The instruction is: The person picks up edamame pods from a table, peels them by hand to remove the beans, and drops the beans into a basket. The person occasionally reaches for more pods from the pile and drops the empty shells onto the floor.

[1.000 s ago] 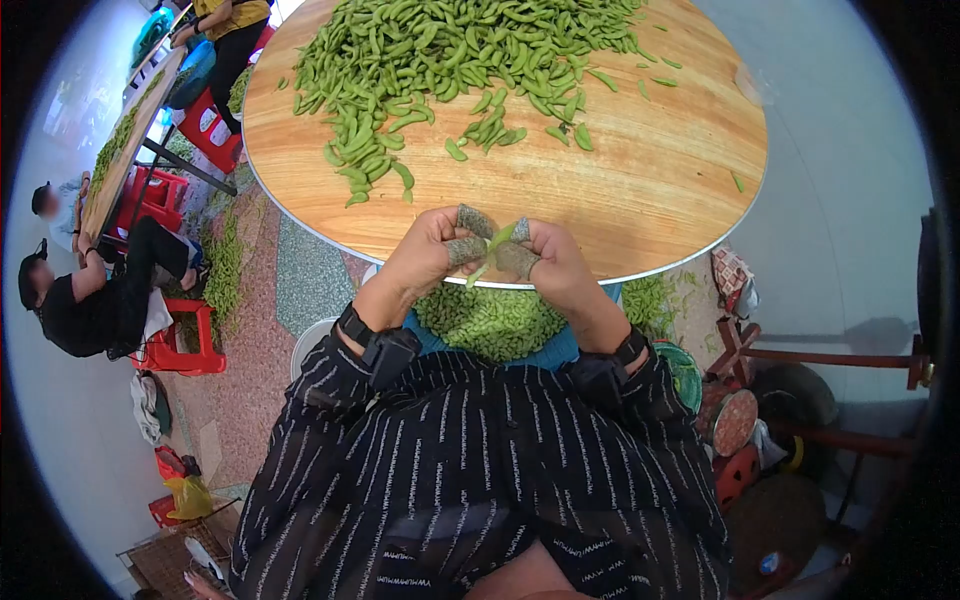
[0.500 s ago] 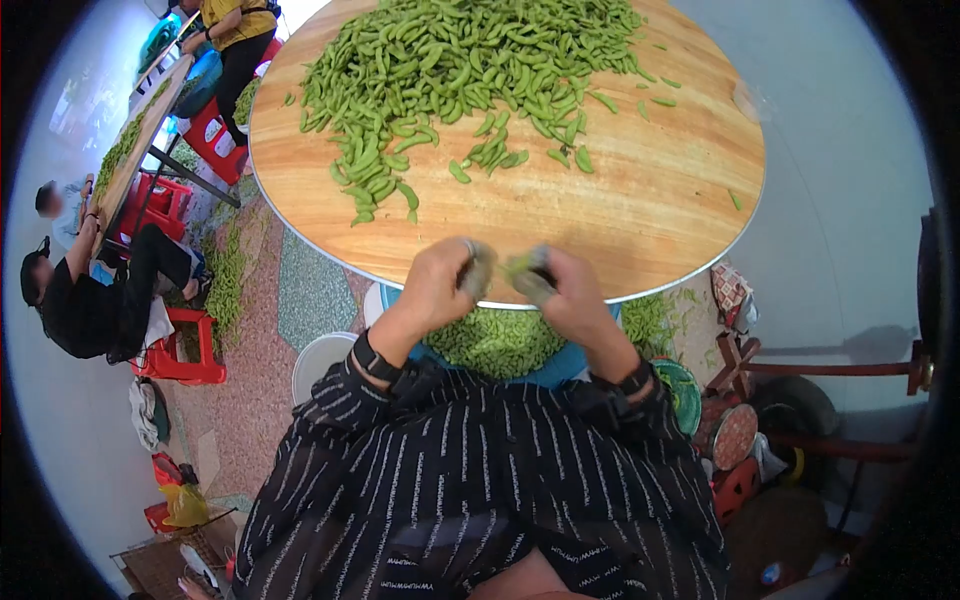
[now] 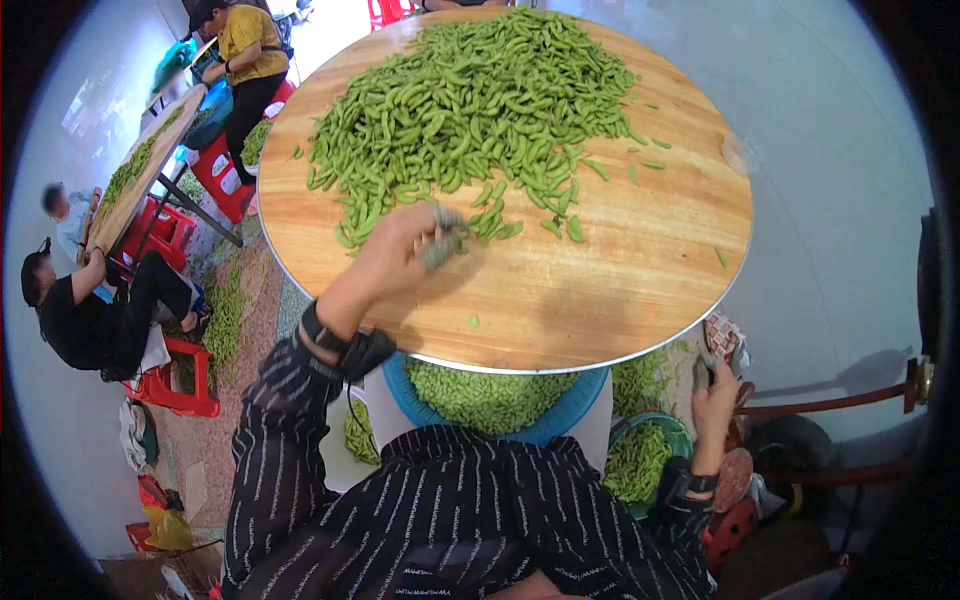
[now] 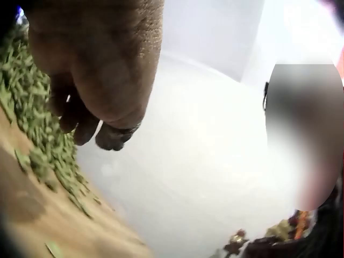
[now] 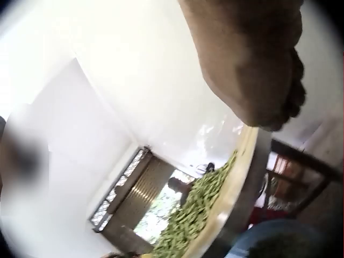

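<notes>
Green pods lie heaped on a round wooden table. My left hand, with grey coverings on thumb and finger, is over the table at the pile's near edge, fingers bent beside a few loose pods; no pod shows clearly in its grasp. In the left wrist view the left hand hangs beside the pile. My right hand is off the table's right edge, above a green basket of pods; whether it holds anything is unclear. The right wrist view shows its underside.
A blue basin of shelled beans stands under the table's near edge, with a white bucket to its left. People sit and stand around another table at left, near red stools. A wooden frame stands right.
The hands, which were together at the table's near edge with a pod, have parted: the left moved forward to the pile, the right outward past the table's right side. The view shows more table.
</notes>
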`<action>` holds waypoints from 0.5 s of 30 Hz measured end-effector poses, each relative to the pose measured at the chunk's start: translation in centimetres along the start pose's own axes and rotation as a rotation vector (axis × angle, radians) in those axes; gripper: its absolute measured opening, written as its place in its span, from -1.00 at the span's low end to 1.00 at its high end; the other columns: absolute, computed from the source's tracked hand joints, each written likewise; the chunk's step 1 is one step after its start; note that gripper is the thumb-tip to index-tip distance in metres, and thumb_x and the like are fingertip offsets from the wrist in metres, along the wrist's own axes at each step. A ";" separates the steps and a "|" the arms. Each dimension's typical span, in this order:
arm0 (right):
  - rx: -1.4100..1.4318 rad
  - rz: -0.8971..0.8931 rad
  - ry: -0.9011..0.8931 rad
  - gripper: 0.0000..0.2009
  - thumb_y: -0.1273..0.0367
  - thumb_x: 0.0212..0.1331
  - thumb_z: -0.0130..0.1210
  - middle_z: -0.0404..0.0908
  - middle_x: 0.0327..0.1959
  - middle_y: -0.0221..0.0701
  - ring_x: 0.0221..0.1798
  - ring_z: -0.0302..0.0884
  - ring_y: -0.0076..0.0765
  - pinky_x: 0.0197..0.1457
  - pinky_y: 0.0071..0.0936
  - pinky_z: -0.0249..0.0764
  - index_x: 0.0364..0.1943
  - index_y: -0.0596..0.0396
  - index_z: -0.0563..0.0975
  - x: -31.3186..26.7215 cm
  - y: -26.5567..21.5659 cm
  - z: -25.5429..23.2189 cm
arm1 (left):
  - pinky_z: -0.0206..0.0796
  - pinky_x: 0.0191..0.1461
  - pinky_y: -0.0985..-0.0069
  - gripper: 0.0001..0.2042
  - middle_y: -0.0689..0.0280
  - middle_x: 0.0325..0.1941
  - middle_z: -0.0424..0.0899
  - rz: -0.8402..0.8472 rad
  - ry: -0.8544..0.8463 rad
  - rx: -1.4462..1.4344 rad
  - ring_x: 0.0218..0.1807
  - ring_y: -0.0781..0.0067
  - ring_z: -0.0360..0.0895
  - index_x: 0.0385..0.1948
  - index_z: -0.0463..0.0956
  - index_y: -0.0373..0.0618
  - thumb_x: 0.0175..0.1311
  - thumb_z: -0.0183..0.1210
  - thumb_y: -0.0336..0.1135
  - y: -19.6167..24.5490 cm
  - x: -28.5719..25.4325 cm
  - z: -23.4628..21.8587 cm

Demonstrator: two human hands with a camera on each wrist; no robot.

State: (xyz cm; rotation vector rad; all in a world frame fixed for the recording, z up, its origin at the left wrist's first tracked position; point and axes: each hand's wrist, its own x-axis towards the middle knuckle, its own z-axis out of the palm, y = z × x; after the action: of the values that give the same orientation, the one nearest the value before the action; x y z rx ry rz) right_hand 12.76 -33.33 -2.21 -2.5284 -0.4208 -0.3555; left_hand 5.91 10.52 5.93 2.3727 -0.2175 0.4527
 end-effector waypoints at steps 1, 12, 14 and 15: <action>0.162 -0.120 0.179 -0.81 0.49 -0.08 -0.02 0.48 -0.44 -0.18 -0.40 0.43 -0.03 -0.32 -0.34 0.35 -0.32 0.17 0.49 1.1 -1.6 1.9 | 0.28 -0.18 0.40 -0.74 0.14 -0.21 0.50 0.070 0.089 0.104 -0.20 0.15 0.45 -0.24 0.43 -0.15 0.05 0.09 -0.26 -1.5 1.8 -0.1; 0.293 -0.235 0.186 -0.80 0.54 -0.16 -0.01 0.45 -0.45 -0.15 -0.41 0.43 -0.02 -0.37 -0.32 0.37 -0.35 0.22 0.47 4.6 -9.6 8.8 | -0.22 0.20 -0.07 -0.42 0.05 0.19 0.12 0.065 -0.041 0.593 0.23 -0.01 0.02 0.04 0.27 0.03 -0.01 -0.03 0.16 -9.8 17.3 3.2; 0.290 -0.244 0.198 -0.79 0.55 -0.17 -0.01 0.45 -0.45 -0.15 -0.42 0.43 -0.02 -0.37 -0.33 0.37 -0.34 0.22 0.48 4.7 -9.6 8.8 | -0.34 0.18 -0.20 -0.36 0.13 0.26 0.01 -0.050 -0.200 0.663 0.28 -0.08 -0.14 0.08 0.23 0.15 -0.06 -0.04 0.26 -10.4 19.5 4.7; 0.285 -0.232 0.183 -0.78 0.55 -0.17 -0.01 0.45 -0.45 -0.15 -0.42 0.43 -0.03 -0.37 -0.33 0.37 -0.33 0.22 0.48 4.7 -9.6 8.8 | -0.34 0.18 -0.20 -0.36 0.13 0.26 0.01 -0.038 -0.199 0.661 0.28 -0.08 -0.14 0.08 0.23 0.15 -0.06 -0.04 0.26 -10.1 20.5 5.0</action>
State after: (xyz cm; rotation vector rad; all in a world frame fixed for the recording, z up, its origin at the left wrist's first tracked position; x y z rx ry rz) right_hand 14.99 -19.70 -3.32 -2.1538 -0.6464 -0.5670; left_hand 28.98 13.94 4.06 3.0692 -0.1225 0.2960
